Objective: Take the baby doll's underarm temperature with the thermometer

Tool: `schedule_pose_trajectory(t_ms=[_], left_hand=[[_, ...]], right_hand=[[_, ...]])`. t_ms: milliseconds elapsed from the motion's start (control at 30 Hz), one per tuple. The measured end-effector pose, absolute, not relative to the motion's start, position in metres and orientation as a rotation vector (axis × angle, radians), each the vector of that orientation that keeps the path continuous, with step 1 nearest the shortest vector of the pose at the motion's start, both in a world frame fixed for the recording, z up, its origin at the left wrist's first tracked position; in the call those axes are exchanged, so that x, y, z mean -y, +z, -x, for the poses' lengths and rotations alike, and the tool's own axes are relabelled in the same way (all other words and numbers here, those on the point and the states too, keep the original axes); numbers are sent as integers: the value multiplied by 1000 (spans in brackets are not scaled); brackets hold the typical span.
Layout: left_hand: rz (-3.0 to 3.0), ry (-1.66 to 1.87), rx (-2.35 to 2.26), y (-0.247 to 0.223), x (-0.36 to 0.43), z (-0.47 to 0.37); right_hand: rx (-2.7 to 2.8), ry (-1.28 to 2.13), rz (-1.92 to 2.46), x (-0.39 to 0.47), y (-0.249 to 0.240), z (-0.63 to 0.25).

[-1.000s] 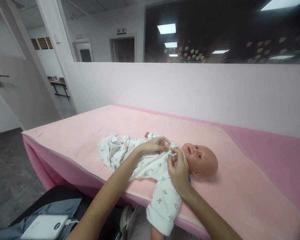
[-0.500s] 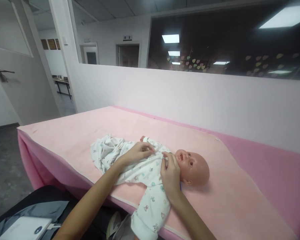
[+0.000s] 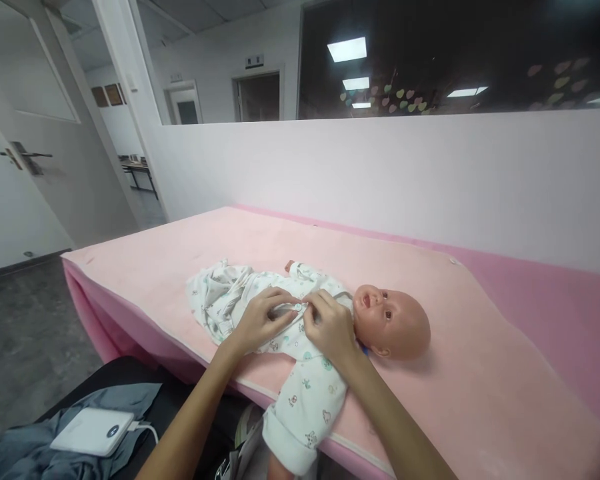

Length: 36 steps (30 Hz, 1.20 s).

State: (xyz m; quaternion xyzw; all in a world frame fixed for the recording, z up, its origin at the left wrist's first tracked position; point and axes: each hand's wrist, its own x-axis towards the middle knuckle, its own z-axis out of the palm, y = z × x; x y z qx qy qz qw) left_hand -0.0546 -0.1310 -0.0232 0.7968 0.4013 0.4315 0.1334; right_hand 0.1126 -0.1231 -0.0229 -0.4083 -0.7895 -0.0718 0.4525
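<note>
A baby doll (image 3: 397, 323) lies on its back on the pink table cover, its head to the right. It wears a white patterned outfit (image 3: 305, 387), bunched up at the leg end on the left. One sleeve hangs over the table's near edge. Over the doll's chest, my left hand (image 3: 265, 317) pinches the front of the outfit between thumb and fingers. Close beside it, my right hand (image 3: 327, 323) grips the same cloth, nearer the doll's neck. A small round snap (image 3: 299, 307) shows between my fingertips.
The pink table cover (image 3: 480, 373) extends around the doll up to a white wall (image 3: 380, 173) with a window. A white power bank (image 3: 94, 431) with a cable rests on grey cloth at the lower left. A door (image 3: 65, 153) stands at the left.
Both hands have come together on the outfit's front, the right one moving left from the doll's neck. The fingers have closed on the cloth. The camera view has shifted slightly.
</note>
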Motion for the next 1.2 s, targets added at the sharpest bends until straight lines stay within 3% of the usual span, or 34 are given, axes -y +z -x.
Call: schedule_pose_trajectory(t_ms=[433,767,1200], left_hand=[[-2348,1049,-1305,-16,151,50],[-2306,1361,-1539,-42,146,29],[-1927,1458,-1229,-41,148,40]], right_hand=[[2054,-304,1131,127,-25,-114],[2003,-346,1109,125,-29,-112],[2030,-314,1110,128,-27,-111]])
